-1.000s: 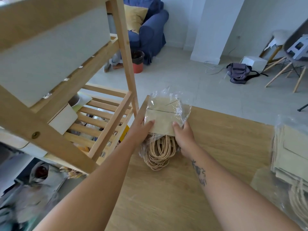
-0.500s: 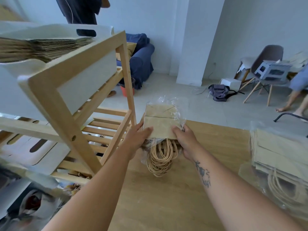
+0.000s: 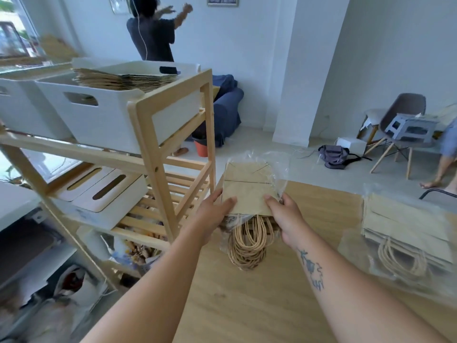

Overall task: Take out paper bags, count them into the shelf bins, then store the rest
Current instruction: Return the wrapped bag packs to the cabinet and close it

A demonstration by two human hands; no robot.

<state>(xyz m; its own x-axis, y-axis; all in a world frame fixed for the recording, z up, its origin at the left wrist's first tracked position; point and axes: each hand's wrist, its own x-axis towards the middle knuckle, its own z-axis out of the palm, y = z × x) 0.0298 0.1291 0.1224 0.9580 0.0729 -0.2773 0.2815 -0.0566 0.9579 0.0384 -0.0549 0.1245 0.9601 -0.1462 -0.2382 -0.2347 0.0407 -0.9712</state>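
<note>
Two hands share one pack of paper bags (image 3: 247, 191), lifted over the far left corner of the wooden table (image 3: 259, 305), just beside the wooden shelf rack (image 3: 158, 154). The left hand (image 3: 212, 214) grips the pack's left edge with its thumb laid on top. The right hand (image 3: 286, 219) clamps the right edge, thumb on top and fingers curled underneath. Clear plastic wrap (image 3: 279, 169) covers the far end of the pack, while the twine handles (image 3: 249, 246) hang loose from the near end between the wrists. A second wrapped pack (image 3: 405, 226) lies flat on the table to the right, well apart. On the rack's top shelf a white bin (image 3: 106, 120) holds a stack of flattened brown bags (image 3: 123, 79), and two lidded white boxes (image 3: 103, 191) sit on the shelf below. Beyond the rack a person in a dark shirt (image 3: 153, 38) stands facing the wall, arms raised. A grey chair (image 3: 400, 115) and a backpack (image 3: 333, 155) stand across the floor.
</note>
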